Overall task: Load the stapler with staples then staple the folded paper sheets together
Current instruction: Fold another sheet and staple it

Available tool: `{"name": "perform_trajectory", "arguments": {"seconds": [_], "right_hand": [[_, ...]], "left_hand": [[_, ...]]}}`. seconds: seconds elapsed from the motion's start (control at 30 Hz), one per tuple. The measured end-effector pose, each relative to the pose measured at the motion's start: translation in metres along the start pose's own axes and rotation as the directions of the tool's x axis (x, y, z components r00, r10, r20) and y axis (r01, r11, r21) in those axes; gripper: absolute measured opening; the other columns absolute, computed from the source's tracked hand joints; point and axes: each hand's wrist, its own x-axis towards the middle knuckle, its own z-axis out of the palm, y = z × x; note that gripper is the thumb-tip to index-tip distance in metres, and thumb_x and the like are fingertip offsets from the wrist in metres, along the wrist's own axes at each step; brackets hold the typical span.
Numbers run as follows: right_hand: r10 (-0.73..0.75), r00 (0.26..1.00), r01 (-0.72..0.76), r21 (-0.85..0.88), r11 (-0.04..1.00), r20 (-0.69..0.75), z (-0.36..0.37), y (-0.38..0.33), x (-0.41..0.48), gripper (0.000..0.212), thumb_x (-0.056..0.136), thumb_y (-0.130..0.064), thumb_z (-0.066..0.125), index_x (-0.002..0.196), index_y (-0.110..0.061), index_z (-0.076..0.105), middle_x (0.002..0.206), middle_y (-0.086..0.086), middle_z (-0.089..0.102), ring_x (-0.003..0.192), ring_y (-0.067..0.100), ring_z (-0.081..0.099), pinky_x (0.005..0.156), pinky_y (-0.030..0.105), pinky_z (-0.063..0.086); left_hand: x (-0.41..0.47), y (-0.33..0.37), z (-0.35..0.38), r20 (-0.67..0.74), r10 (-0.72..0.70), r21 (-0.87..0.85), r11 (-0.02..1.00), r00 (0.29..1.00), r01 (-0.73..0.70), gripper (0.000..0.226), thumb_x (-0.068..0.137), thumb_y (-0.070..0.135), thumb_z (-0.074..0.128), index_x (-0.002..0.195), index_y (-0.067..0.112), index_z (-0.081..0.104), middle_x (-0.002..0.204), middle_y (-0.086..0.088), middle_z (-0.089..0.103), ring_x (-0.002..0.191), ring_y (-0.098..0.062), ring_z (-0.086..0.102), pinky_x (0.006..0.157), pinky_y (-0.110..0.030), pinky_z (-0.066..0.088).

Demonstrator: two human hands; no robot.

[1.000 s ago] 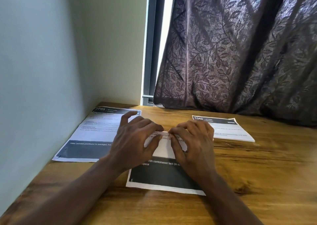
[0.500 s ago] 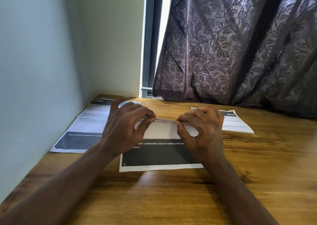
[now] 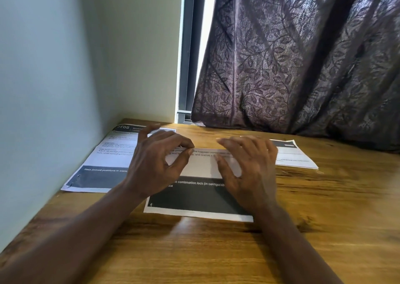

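Observation:
A folded printed paper sheet (image 3: 201, 199), with a dark band along its near edge, lies on the wooden table (image 3: 324, 229) in front of me. My left hand (image 3: 155, 162) pinches the left part of its far folded edge between thumb and index finger. My right hand (image 3: 251, 169) is over the right part of that edge and is blurred. Its thumb rests on the paper, and its fingers are spread apart from the thumb. No stapler or staples are in view.
A flat printed sheet (image 3: 104, 164) lies at the left against the pale wall (image 3: 43, 110). Another sheet (image 3: 296, 158) lies at the back right, partly behind my right hand. A dark leaf-patterned curtain (image 3: 292, 67) hangs over the table's back edge beside a window frame (image 3: 184, 67).
My hands have spread a little further apart along the fold. My right hand's fingers have lifted off the pinch they held. The left hand still pinches the edge.

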Motion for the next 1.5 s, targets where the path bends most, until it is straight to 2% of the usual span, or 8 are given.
{"name": "perform_trajectory", "arguments": {"seconds": [0.37,0.53,0.73,0.83,0.97,1.13,1.27,1.5], "right_hand": [[-0.021,0.999,0.026,0.098,0.995,-0.048,0.006,0.003,0.003,0.014,0.091,-0.018,0.070,0.103,-0.019,0.076,0.096,0.002,0.065,0.098,0.022,0.053,0.098,0.049,0.034],[0.007,0.993,0.004,0.095,0.995,-0.116,-0.002,0.013,0.006,0.012,0.092,-0.019,0.070,0.101,-0.018,0.079,0.097,0.001,0.066,0.097,0.025,0.055,0.097,0.047,0.032],[0.119,0.953,-0.112,0.041,0.993,-0.278,-0.020,0.037,0.003,0.013,0.095,-0.018,0.070,0.103,-0.015,0.078,0.096,0.005,0.067,0.092,0.028,0.058,0.089,0.044,0.036],[0.109,0.935,-0.108,0.022,0.994,-0.337,-0.022,0.033,0.005,0.013,0.096,-0.018,0.071,0.104,-0.015,0.079,0.095,0.006,0.066,0.092,0.028,0.057,0.085,0.048,0.041],[-0.020,0.934,0.029,0.020,0.999,-0.356,-0.027,0.019,0.010,0.016,0.094,-0.008,0.069,0.107,-0.013,0.078,0.099,0.011,0.066,0.097,0.033,0.056,0.087,0.043,0.039],[-0.140,0.962,0.155,0.049,0.987,-0.235,-0.026,0.002,0.010,0.021,0.090,-0.002,0.064,0.103,-0.011,0.079,0.106,0.013,0.067,0.105,0.035,0.056,0.091,0.042,0.039],[-0.101,0.978,0.118,0.081,0.990,-0.181,-0.022,0.003,0.004,0.023,0.087,-0.010,0.067,0.107,-0.014,0.077,0.109,0.008,0.066,0.106,0.031,0.057,0.092,0.047,0.040],[0.068,0.991,-0.059,0.076,0.995,-0.119,-0.024,-0.003,0.002,0.046,0.102,-0.035,0.039,0.140,-0.014,0.052,0.130,0.007,0.057,0.117,0.023,0.051,0.102,0.041,0.036]], "left_hand": [[0.006,-0.004,-0.001,0.034,-0.126,-0.101,0.987,0.991,0.129,0.019,0.083,0.043,0.067,0.093,0.033,0.079,0.096,0.030,0.067,0.093,0.008,0.062,0.111,-0.044,0.036],[0.010,-0.025,-0.014,-0.006,-0.222,-0.102,0.970,0.975,0.220,0.021,0.082,0.045,0.069,0.088,0.029,0.081,0.084,0.018,0.077,0.077,-0.004,0.069,0.093,-0.051,0.049],[0.006,-0.035,-0.017,-0.072,-0.394,-0.167,0.911,0.916,0.378,0.009,0.090,0.023,0.075,0.083,0.029,0.075,0.070,0.014,0.074,0.056,-0.008,0.066,0.064,-0.035,0.059],[0.011,-0.022,-0.013,0.170,-0.534,-0.437,0.712,0.828,0.549,0.022,0.099,0.037,0.062,0.101,0.019,0.074,0.071,-0.002,0.078,0.046,-0.021,0.060,0.054,-0.031,0.053],[0.015,-0.005,-0.009,0.605,-0.487,-0.611,0.223,0.630,0.759,0.060,0.088,0.065,0.047,0.126,0.021,0.060,0.100,-0.019,0.079,0.064,-0.028,0.070,0.073,-0.039,0.058],[0.018,-0.002,-0.008,0.583,-0.510,-0.746,-0.027,0.632,0.666,0.042,0.083,0.037,0.067,0.119,0.015,0.065,0.091,-0.007,0.081,0.082,-0.029,0.077,0.072,-0.032,0.064],[0.016,-0.010,-0.010,0.489,-0.582,-0.776,0.050,0.650,0.628,0.035,0.091,-0.009,0.062,0.119,0.012,0.066,0.093,-0.004,0.079,0.085,-0.023,0.077,0.070,-0.030,0.065],[0.004,0.002,-0.002,0.411,-0.426,-0.638,0.497,0.806,0.589,0.067,0.088,-0.009,0.070,0.139,0.028,0.046,0.102,-0.012,0.076,0.092,-0.024,0.078,0.073,-0.039,0.066]]}}
